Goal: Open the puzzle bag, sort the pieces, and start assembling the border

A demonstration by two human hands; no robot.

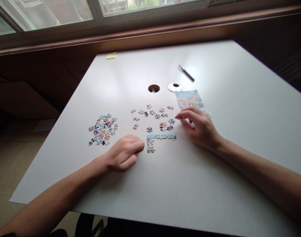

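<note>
My left hand (pixel 127 152) rests on the table in a loose fist, its fingertips turned under and hidden. I cannot see whether anything is inside it. Just right of it lies a joined corner of jigsaw (pixel 162 136), an L-shape with a light blue top strip and a short left side. My right hand (pixel 196 126) is held to the right above the strip, thumb and fingers pinched on a small puzzle piece (pixel 179 119), mostly covered. Several loose puzzle pieces (pixel 157 116) are spread beyond the joined corner.
A heap of puzzle pieces (pixel 103 130) lies at the left. A printed picture sheet (pixel 192 99) sits beyond my right hand. Farther back are a round hole (pixel 153 91), its metal cover ring (pixel 170 88), a pen (pixel 186 73) and a yellow sticky note (pixel 111 56).
</note>
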